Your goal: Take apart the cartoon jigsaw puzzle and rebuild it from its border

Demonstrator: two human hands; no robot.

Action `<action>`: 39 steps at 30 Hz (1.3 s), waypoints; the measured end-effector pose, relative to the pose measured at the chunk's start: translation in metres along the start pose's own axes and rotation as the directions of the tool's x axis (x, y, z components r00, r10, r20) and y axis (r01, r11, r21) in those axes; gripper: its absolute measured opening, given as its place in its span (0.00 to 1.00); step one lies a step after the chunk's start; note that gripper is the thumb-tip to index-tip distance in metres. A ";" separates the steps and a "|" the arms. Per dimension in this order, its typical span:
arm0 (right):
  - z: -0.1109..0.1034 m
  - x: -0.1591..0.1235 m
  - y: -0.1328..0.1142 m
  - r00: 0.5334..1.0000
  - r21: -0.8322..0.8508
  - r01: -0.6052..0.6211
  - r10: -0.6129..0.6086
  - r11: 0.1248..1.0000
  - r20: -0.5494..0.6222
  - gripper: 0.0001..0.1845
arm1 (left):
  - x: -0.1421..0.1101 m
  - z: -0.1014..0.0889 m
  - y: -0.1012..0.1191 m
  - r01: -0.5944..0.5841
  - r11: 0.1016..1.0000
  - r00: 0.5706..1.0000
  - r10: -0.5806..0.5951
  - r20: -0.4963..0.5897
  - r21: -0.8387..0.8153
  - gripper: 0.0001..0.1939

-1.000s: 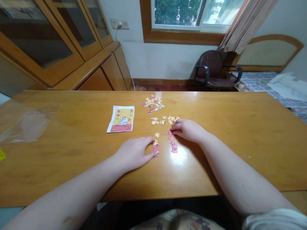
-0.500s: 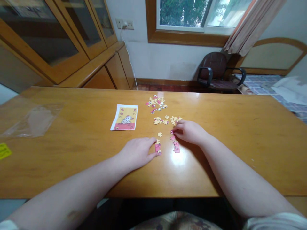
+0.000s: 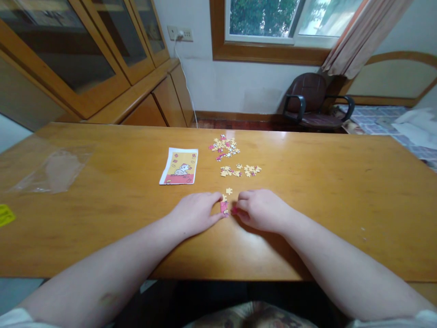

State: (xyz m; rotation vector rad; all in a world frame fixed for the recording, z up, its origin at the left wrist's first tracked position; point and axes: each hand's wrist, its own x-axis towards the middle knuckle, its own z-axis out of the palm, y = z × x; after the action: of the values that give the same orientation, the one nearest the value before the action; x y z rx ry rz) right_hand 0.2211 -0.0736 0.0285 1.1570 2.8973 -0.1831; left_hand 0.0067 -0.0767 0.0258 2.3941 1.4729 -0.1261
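Note:
My left hand (image 3: 199, 212) rests on the table with thumb and forefinger closed on a small strip of joined jigsaw pieces (image 3: 224, 207), pink with a yellow top. Close on the right, my right hand (image 3: 258, 209) pinches a pink jigsaw piece (image 3: 234, 210), with a small gap between it and the strip. The right hand hides the spot where other pink pieces lay. Just above the strip lies a single yellow jigsaw piece (image 3: 229, 191).
Loose yellow pieces lie in two groups, a left group (image 3: 226, 171) and a right group (image 3: 251, 170). Behind them is a mixed pile (image 3: 224, 146). A picture card with a white duck (image 3: 180, 166) lies to the left. Farther left are a clear plastic bag (image 3: 59, 171) and a yellow label (image 3: 5, 215).
My right hand has come nearer and leftward from the pink pieces, now with a pink piece in its fingers beside the strip. My left hand stays on the strip. The view has shifted slightly.

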 end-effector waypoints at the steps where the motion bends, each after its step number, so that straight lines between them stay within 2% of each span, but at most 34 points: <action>1: 0.002 0.001 -0.003 1.000 -0.004 0.022 -0.022 1.000 0.007 0.16 | 0.000 0.000 0.000 0.000 1.000 1.000 0.000 -0.002 -0.003 0.20; 14: 0.010 0.006 -0.010 0.999 0.013 0.041 -0.041 0.999 0.018 0.15 | 0.001 0.001 -0.001 -0.004 1.000 1.000 0.004 -0.005 -0.013 0.20; 22: 0.007 0.004 -0.010 0.998 0.026 0.051 -0.051 0.998 0.021 0.16 | 0.000 0.001 -0.001 -0.012 1.000 1.000 0.012 -0.003 -0.020 0.20; 28: 0.006 0.001 -0.008 0.992 0.048 0.129 -0.129 0.990 -0.004 0.15 | 0.000 0.000 0.001 -0.013 1.000 1.000 0.013 -0.014 -0.024 0.18; 32: 0.006 0.001 -0.006 0.990 0.060 0.143 -0.143 0.988 0.005 0.16 | 0.000 -0.001 0.002 0.013 1.000 1.000 -0.013 -0.003 -0.028 0.18; 39: 0.005 0.001 -0.006 0.986 0.015 0.168 -0.168 0.986 0.019 0.18 | 0.000 -0.001 0.000 -0.011 1.000 1.000 0.011 -0.002 -0.023 0.19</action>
State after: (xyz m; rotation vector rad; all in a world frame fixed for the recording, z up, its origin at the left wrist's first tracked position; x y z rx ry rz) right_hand 0.2162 -0.0773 0.0241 0.9056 2.9795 -0.2156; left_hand 0.0070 -0.0767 0.0266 2.3845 1.4538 -0.1044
